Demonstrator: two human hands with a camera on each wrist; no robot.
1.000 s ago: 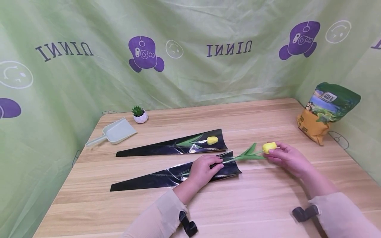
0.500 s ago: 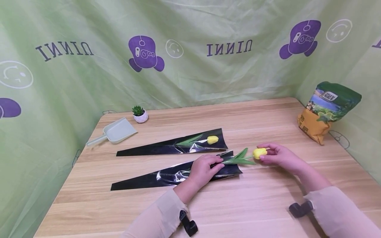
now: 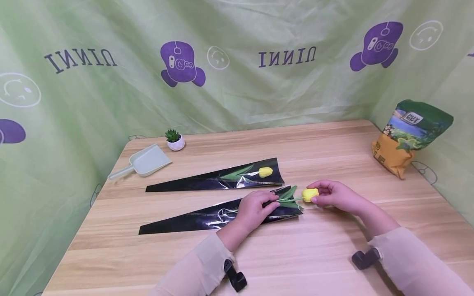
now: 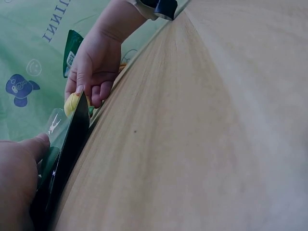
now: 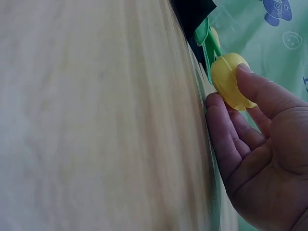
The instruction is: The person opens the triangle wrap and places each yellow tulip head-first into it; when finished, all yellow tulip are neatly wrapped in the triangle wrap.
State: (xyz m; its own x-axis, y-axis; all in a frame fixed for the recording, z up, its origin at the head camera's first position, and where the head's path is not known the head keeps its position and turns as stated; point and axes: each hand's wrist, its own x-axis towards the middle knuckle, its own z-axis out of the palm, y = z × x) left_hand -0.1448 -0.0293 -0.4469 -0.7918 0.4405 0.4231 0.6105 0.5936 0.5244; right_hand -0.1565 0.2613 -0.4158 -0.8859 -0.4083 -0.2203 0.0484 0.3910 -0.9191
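A yellow tulip [image 3: 310,195] with green leaves lies partly inside the near black flower sleeve [image 3: 174,223], its bloom outside the wide end. My right hand [image 3: 337,198] pinches the bloom between thumb and fingers; the right wrist view shows the thumb on the yellow petals [image 5: 228,79]. My left hand [image 3: 254,209] holds the sleeve near its mouth, with the thumb [image 4: 38,144] against the clear film in the left wrist view. That hand hides part of the stem. Behind it lies a second black sleeve [image 3: 185,183] with a yellow tulip [image 3: 265,172] fully inside.
A grey-green dustpan [image 3: 148,161] and a small succulent in a white pot [image 3: 175,143] stand at the back left of the wooden table [image 3: 111,263]. A colourful bag [image 3: 407,135] stands at the right. Green printed cloth [image 3: 240,98] surrounds the table.
My right hand has moved left with the tulip, so its leaves have slid into the near sleeve and the bloom is close to the mouth. The left hand has stayed in place.
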